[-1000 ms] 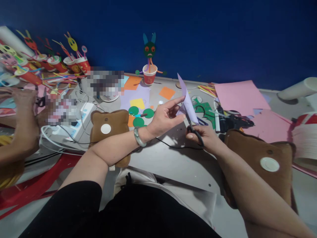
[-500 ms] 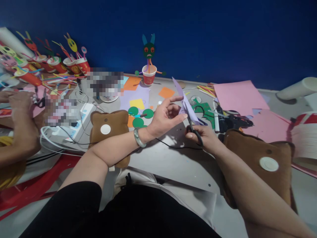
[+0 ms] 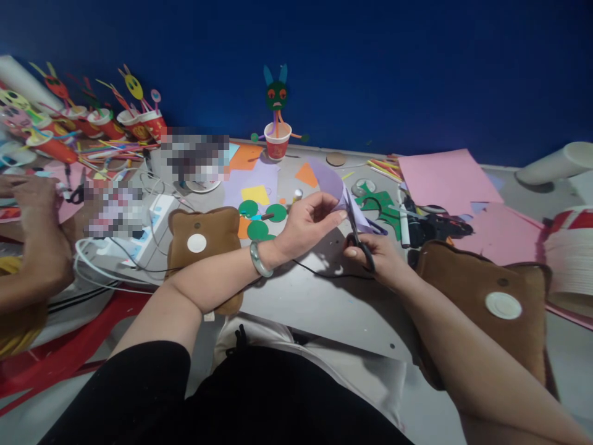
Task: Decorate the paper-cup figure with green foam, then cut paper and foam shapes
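Observation:
My left hand [image 3: 312, 224], with a jade-coloured bangle [image 3: 260, 259] on its wrist, is closed on a sheet of purple paper [image 3: 330, 180] held up over the table. The sheet curves away to the upper left. In my right hand [image 3: 377, 256] is a pair of black-handled scissors [image 3: 364, 247], their blades pointing up against the paper close to my left fingertips. Several green paper circles [image 3: 257, 230] lie on the table left of my hands. Behind the purple sheet are green paper scraps [image 3: 386, 207].
A red paper cup [image 3: 277, 148] with a green paper figure stands near the wall. Brown cushions [image 3: 206, 232] lie at both sides of me. Pink sheets [image 3: 447, 179] and a glue gun [image 3: 430, 222] are at right. Another person's hand [image 3: 34, 191] is at far left, near a power strip [image 3: 152, 222].
The purple paper has swung from nearly edge-on to showing its broad, curled face toward the left. My left fingers have curled in around it. The scissors have shifted slightly left.

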{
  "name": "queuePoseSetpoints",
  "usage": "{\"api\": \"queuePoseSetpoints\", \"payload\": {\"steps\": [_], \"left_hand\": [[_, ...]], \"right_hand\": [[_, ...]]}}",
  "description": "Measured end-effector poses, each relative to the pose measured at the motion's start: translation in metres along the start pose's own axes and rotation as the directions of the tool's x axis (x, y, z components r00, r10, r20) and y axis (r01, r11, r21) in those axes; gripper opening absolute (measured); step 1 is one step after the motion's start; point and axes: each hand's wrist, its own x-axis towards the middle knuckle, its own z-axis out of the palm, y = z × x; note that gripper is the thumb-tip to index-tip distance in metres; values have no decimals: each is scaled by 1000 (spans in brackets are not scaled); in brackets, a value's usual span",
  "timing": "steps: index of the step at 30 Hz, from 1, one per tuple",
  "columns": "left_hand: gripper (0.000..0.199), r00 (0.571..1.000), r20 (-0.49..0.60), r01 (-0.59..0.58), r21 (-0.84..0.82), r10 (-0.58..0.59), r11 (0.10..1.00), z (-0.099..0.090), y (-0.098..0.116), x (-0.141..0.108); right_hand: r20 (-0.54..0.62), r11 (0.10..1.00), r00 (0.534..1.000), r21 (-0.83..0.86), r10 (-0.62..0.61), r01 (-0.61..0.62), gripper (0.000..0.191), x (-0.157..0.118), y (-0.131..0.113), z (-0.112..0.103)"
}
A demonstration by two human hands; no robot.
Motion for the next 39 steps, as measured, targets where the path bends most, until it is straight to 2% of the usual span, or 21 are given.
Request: {"api": "queuePoseSetpoints", "payload": {"steps": [7,12,15,17,19,20,22,24,26,33,39], "left_hand": [[47,1000,2,21,-67,-21,998,0,0,1],[39,996,-88,-27,-37,24,999,-4,5,6],[34,993,-114,-42,-17,40,999,-8,8,11],[28,992,-124,-27,-2,27,1000,-10,8,14],[21,991,-133,-15,14,16,1000,-11,8,15],[19,991,-133,-12,19,15,1000,-12,8,15],[17,993,-113,-16,21,18,1000,-12,7,16],[16,996,-79,-30,12,30,999,-12,5,15],[18,998,-48,-41,7,41,999,-12,4,14],[27,999,-26,-33,-7,32,999,-13,6,14],[42,1000,11,-18,-48,19,999,-9,14,13]], "right_hand": [[27,1000,1000,10,0,-1,64,2,14,0],[205,999,978,22,26,-31,65,-2,9,-9],[393,999,918,-35,50,-39,68,-6,4,-28],[553,998,831,-48,54,-33,69,-8,2,-43],[632,1000,775,7,-17,16,71,-10,2,-55],[631,998,773,47,-66,47,72,-10,2,-58],[571,990,809,103,-137,94,74,-10,4,-60],[507,992,854,92,-120,84,74,-8,7,-57],[483,998,873,53,-66,46,73,-7,10,-52],[473,998,880,-54,37,-14,70,-4,10,-45],[465,999,884,-48,43,-23,70,-6,6,-42]]}}
